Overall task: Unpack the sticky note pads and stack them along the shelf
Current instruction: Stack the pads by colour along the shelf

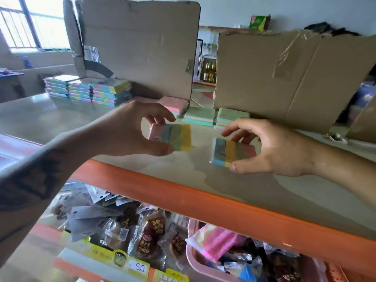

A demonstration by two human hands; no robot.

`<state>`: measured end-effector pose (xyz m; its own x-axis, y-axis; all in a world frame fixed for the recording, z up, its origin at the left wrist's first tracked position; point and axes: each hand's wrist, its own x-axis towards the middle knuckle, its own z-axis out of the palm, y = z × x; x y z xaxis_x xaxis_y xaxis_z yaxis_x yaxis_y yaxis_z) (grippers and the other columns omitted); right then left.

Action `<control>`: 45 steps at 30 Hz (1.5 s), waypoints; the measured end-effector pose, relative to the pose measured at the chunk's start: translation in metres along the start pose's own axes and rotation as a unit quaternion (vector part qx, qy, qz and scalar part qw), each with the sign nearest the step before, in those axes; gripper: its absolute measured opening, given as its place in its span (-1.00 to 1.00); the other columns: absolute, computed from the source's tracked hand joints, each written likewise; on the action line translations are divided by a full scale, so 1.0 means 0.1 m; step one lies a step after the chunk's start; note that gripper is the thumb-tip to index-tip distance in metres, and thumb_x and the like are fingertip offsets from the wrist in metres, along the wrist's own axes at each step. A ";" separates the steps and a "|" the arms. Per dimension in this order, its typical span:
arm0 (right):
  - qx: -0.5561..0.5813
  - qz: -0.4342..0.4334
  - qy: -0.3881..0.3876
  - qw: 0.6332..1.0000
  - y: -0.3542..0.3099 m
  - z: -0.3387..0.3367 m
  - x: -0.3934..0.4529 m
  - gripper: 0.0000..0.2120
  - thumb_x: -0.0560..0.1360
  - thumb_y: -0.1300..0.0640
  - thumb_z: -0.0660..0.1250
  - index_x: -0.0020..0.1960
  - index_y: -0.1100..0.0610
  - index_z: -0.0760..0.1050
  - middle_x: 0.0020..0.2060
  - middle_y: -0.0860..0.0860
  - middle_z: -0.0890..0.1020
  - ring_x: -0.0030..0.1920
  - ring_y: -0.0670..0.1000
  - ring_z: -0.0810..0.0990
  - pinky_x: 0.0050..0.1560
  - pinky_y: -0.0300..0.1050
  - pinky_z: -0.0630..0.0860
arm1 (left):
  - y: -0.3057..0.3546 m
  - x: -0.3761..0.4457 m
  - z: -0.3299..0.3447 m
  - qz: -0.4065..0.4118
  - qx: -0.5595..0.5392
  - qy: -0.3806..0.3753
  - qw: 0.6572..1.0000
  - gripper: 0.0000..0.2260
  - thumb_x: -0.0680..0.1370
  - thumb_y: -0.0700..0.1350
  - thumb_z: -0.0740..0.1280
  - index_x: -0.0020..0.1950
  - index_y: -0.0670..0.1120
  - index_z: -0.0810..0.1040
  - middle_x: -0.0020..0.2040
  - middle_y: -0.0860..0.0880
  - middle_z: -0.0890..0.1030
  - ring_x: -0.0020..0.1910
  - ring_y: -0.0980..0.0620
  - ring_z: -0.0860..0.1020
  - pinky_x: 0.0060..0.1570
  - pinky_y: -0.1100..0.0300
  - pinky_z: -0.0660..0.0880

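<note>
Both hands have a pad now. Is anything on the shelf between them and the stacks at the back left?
Nothing visible. The left hand and right hand each pinch a pad above bare shelf; the surface toward the stacks shows nothing on it. The cardboard stands behind them, not across the way.

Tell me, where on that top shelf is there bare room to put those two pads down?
Bare shelf top runs along the orange front edge, below both hands, and left of the left hand. The back is crowded: striped pad stacks, pastel pads, cardboard flaps.
</note>
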<state>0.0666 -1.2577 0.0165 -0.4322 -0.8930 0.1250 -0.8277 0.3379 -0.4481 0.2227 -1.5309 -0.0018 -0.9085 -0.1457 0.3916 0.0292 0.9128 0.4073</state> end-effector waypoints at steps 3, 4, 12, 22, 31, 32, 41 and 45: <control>-0.015 -0.004 0.012 1.000 -0.22 0.17 0.27 -0.42 0.18 -0.26 0.50 0.18 -0.20 0.52 0.04 -0.43 0.55 0.05 -0.21 0.57 0.14 -0.15 0.53 | -0.37 -0.06 -0.22 0.009 0.006 0.001 1.000 -0.37 0.15 0.40 0.44 0.18 0.24 0.59 0.00 0.27 0.60 0.06 0.25 0.55 0.02 0.31 0.45; -0.016 -0.004 0.015 1.000 -0.31 0.22 0.37 -0.42 0.19 -0.26 0.50 0.18 -0.20 0.52 0.04 -0.43 0.55 0.05 -0.22 0.57 0.15 -0.14 0.53 | -0.50 -0.06 -0.28 0.012 0.005 0.004 1.000 -0.38 0.16 0.40 0.45 0.18 0.25 0.59 0.00 0.26 0.60 0.07 0.23 0.56 0.06 0.24 0.48; -0.017 0.025 0.028 0.999 -1.19 0.80 1.38 -0.43 0.23 -0.27 0.50 0.20 -0.22 0.51 0.05 -0.30 0.57 0.09 -0.22 0.56 0.19 -0.08 0.53 | -1.82 -0.19 -1.03 0.015 -0.002 -0.033 0.999 -0.37 0.17 0.44 0.45 0.19 0.27 0.58 0.02 0.28 0.60 0.08 0.24 0.56 0.17 0.00 0.51; -0.025 0.045 0.049 0.997 -1.90 1.36 2.32 -0.49 0.31 -0.15 0.60 0.21 -0.16 0.55 0.06 -0.28 0.59 0.10 -0.22 0.55 0.17 -0.16 0.49 | -2.92 -0.33 -1.58 0.001 -0.005 -0.084 0.996 -0.35 0.15 0.47 0.44 0.20 0.28 0.57 0.06 0.26 0.60 0.12 0.16 0.57 0.21 -0.08 0.50; -0.044 0.033 0.030 0.998 -2.09 1.44 2.70 -0.49 0.27 -0.26 0.54 0.18 -0.20 0.56 0.09 -0.30 0.59 0.14 -0.21 0.54 0.23 -0.14 0.51 | -3.11 -0.49 -1.62 -0.002 0.026 -0.129 0.991 -0.35 0.25 0.54 0.33 0.30 0.41 0.42 0.22 0.32 0.51 0.24 0.17 0.49 0.29 -0.04 0.45; -0.046 0.030 0.039 0.998 -2.12 1.41 2.77 -0.47 0.22 -0.31 0.50 0.16 -0.21 0.56 0.08 -0.30 0.59 0.12 -0.21 0.55 0.20 -0.13 0.52 | -3.11 -0.51 -1.62 -0.003 0.033 -0.129 0.991 -0.32 0.25 0.58 0.30 0.33 0.42 0.39 0.25 0.34 0.49 0.25 0.17 0.48 0.29 -0.03 0.45; -0.045 0.023 0.102 0.993 -2.26 0.96 3.82 -0.56 0.25 -0.18 0.53 0.09 -0.11 0.62 -0.03 -0.17 0.60 0.03 -0.04 0.63 0.07 -0.08 0.59 | -3.08 -0.67 -1.64 -0.029 0.012 -0.128 0.991 -0.34 0.31 0.54 0.27 0.39 0.44 0.28 0.30 0.38 0.43 0.33 0.23 0.42 0.35 -0.01 0.42; -0.064 0.034 0.077 0.994 -2.17 1.06 4.17 -0.65 0.37 -0.05 0.57 0.12 -0.04 0.63 -0.09 -0.22 0.57 -0.02 0.00 0.67 -0.05 -0.13 0.57 | -3.08 -0.67 -1.66 -0.038 0.008 -0.130 0.991 -0.32 0.30 0.50 0.27 0.40 0.45 0.23 0.33 0.37 0.43 0.36 0.22 0.41 0.39 0.00 0.38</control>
<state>0.1038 -1.7351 0.0722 -0.5297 -0.8145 0.2365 -0.8297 0.4396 -0.3441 0.3438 -1.8653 -0.0170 -0.9847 -0.1130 0.1328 -0.0484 0.9088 0.4145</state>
